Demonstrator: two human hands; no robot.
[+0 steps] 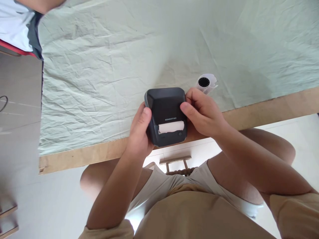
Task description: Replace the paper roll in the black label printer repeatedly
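A small black label printer (167,108) with a white label strip (171,127) at its front slot is held over the near edge of the table. My left hand (140,131) wraps round its left side, thumb on the edge of the casing. On the opposite side, my right hand (203,113) grips the upper right edge between thumb and bent fingers. Just beyond my right hand lies a roll with a black ribbed core (203,82) and loose translucent wrapping around it. The printer's lid looks closed, and its underside is hidden.
A wrinkled pale green cloth (99,66) covers the table, leaving a bare wooden edge (84,153) in front of me. Another person's arm (42,4) shows at the top left. A wooden stool (175,161) is partly visible below the table.
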